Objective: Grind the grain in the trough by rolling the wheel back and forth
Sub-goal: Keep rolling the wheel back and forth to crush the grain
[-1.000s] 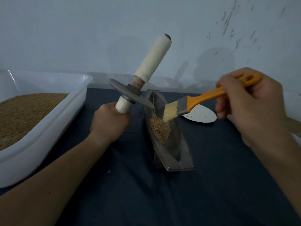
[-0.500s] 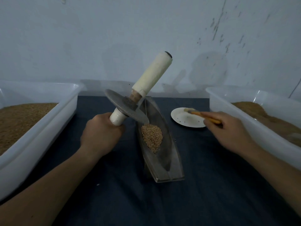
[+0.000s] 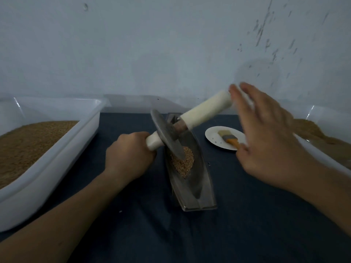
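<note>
Head view: tilted grinding wheel (image 3: 167, 137) in a trough (image 3: 201, 179) of grain (image 3: 183, 164).
Dark blue cloth (image 3: 247, 215) underneath; a white filled tub (image 3: 57, 168) at far left, a second tub (image 3: 328, 120) at the right edge. Between them the boat-shaped metal trough, end-on, with the wheel's axle slanted up to the right. Fist of the left hand (image 3: 129, 156) clenched round the near handle (image 3: 153, 142); right hand (image 3: 266, 141) blurred, fingers spread by the far handle (image 3: 205, 111), contact unclear. Just right of the trough, a paper plate (image 3: 214, 135) bearing an orange-handled brush (image 3: 230, 138). Small grain heap mid-trough, at the wheel's lower rim.

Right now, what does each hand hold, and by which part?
The left hand grips the wheel by its near white handle. The right hand is open, holding nothing.
</note>
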